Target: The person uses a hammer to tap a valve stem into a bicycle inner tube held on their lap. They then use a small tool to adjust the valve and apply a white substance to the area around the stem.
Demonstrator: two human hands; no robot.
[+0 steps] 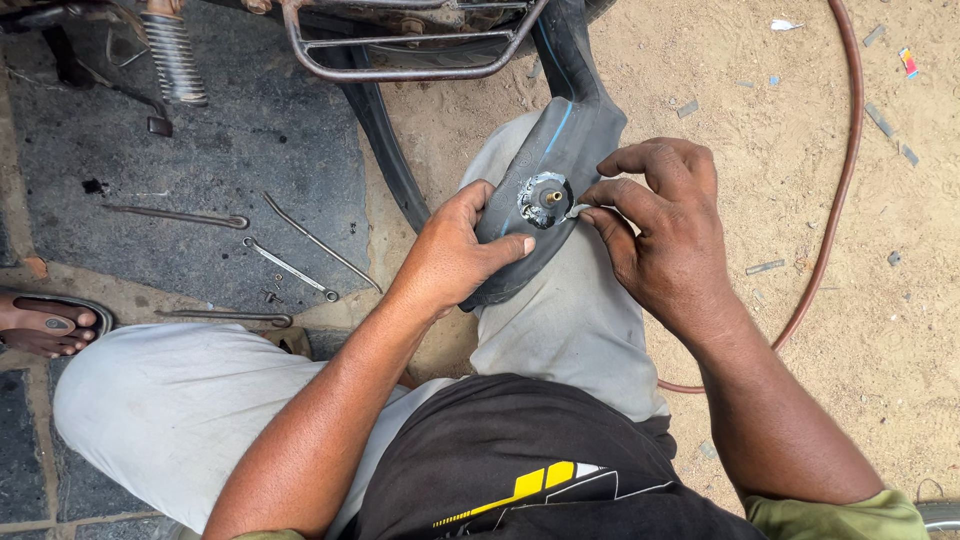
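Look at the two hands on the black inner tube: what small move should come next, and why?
Probably bring the small grey piece pinched in the right hand onto the valve stem, since it sits just beside the stem while the left hand steadies the inner tube on the knee.

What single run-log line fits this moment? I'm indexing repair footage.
left hand: grips inner tube on knee | right hand: pinches small metal piece beside valve stem | wrenches on ground

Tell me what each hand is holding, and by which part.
The left hand pins the black inner tube against the knee, beside its valve. The right hand pinches a small grey piece in its fingers.
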